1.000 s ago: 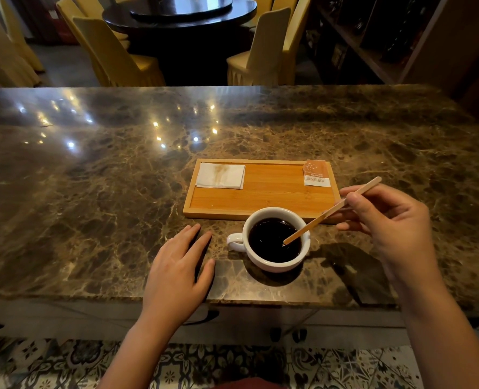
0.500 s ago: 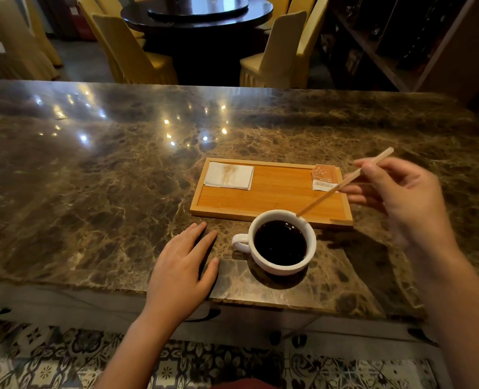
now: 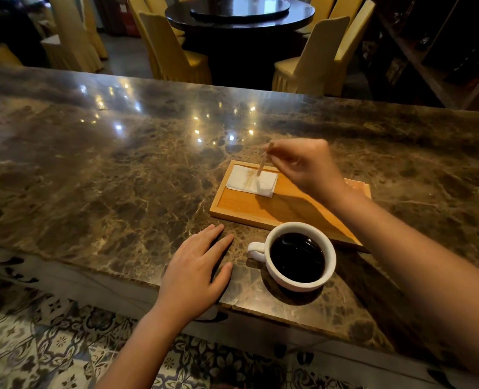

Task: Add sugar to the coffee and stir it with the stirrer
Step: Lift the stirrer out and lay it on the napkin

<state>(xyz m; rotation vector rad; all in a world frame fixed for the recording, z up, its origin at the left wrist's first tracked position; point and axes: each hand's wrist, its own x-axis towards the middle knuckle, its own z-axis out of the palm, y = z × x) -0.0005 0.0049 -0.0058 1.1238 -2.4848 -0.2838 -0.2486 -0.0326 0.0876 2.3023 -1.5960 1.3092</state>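
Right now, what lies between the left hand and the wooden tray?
In the head view, only bare marble counter separates the left hand, resting flat, from the wooden tray. The coffee cup stands beside that stretch, not in it.

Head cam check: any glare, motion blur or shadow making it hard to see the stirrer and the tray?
Head view: ceiling-light glare dots the brown marble counter beyond the rectangular wooden tray, not on it; the thin wooden stirrer and right hand are motion-blurred above the stained white napkin; the forearm's shadow darkens the tray; wide-angle bending at the edges.
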